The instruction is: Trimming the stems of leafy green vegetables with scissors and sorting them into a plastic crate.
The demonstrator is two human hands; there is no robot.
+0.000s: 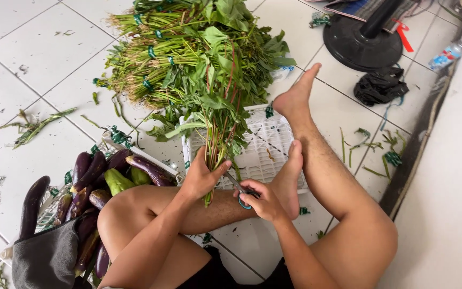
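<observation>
My left hand grips a bunch of leafy green stalks by its lower stems, holding it upright over a white plastic crate. My right hand holds a pair of scissors with blue-green handles, its blades pointing at the stem ends just below my left hand. My bare legs are crossed beneath both hands, one foot resting on the crate.
A big heap of tied green bunches lies ahead on the white tiled floor. A basket of purple eggplants sits at my left knee. A black fan base, a black bag, a plastic bottle and cut stem scraps lie to the right.
</observation>
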